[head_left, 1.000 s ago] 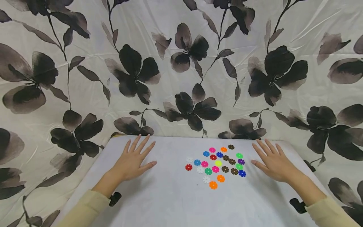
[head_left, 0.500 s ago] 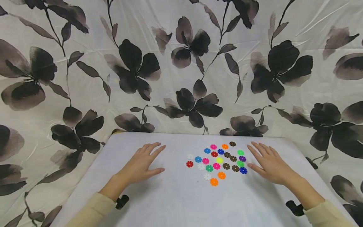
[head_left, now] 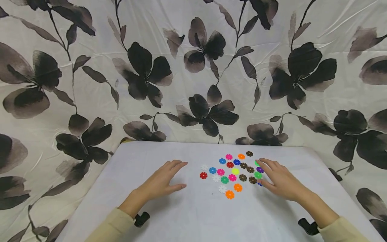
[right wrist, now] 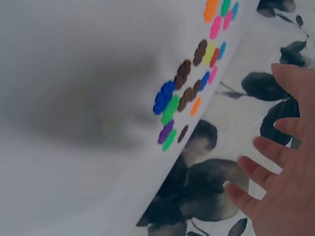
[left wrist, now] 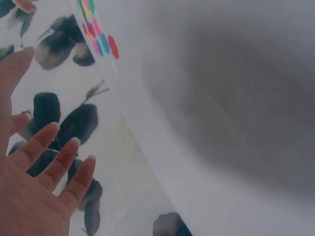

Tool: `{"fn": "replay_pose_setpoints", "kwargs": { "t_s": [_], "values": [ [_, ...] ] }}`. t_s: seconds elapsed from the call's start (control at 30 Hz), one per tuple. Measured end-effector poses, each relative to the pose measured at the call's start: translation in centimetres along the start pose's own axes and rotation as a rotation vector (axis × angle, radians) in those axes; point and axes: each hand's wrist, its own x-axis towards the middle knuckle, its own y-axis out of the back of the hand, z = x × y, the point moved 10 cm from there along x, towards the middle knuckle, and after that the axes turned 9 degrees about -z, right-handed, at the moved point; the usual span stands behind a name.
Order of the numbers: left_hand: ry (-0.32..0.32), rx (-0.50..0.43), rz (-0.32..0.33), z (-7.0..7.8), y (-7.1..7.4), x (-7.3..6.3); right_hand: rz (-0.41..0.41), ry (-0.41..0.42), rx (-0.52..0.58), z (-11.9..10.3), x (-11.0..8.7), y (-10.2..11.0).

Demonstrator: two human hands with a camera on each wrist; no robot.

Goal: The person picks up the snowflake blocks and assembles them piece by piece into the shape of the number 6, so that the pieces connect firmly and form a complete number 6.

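Several small flower-shaped discs in many colours lie spread out flat on the white table, among them a yellow disc (head_left: 235, 171), a red disc (head_left: 203, 175) and an orange disc (head_left: 229, 194). My left hand (head_left: 161, 178) hovers left of them, fingers loosely bent, thumb apart, holding nothing. Over the right edge of the group is my right hand (head_left: 281, 179), empty too; its fingers partly cover a blue disc (head_left: 259, 184) and a green disc (head_left: 257, 163). Both wrist views show the hands with fingers spread, the left hand (left wrist: 39, 187) and the right hand (right wrist: 280, 162) above the surface.
The white table (head_left: 187, 215) reaches back to a hanging cloth (head_left: 193, 84) printed with dark flowers. A black wrist device (head_left: 142, 219) sits under the left sleeve, and another black device (head_left: 308, 226) under the right.
Both hands have moved inward toward the discs, the left one to the right and the right one to the left. Their spread fingers have bent a little. The discs have stayed put.
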Motion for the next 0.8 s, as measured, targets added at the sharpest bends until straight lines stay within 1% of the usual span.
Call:
{"fn": "replay_pose_setpoints", "kwargs": {
  "t_s": [0.2,0.3,0.47,0.57,0.7,0.8],
  "values": [
    [0.024,-0.103,-0.055,0.7,-1.5,1.2,-0.012,-0.014,0.083,-0.9,0.4,-1.2],
    [0.023,-0.139,-0.084,1.2,-2.3,2.0,-0.036,-0.023,0.141,-1.4,0.8,-1.9],
    [-0.002,-0.144,-0.108,2.3,-3.2,3.2,-0.077,-0.013,0.214,-2.7,1.3,-2.8],
    [0.003,-0.15,-0.132,2.9,-3.9,3.8,-0.108,0.004,0.267,-3.4,1.6,-3.4],
    [0.008,-0.167,-0.182,4.0,-4.9,4.5,-0.159,0.035,0.362,-4.1,1.8,-4.3],
    [0.013,-0.157,-0.21,4.7,-5.6,5.2,-0.176,0.064,0.424,-4.7,2.2,-4.9]
  ]
}}
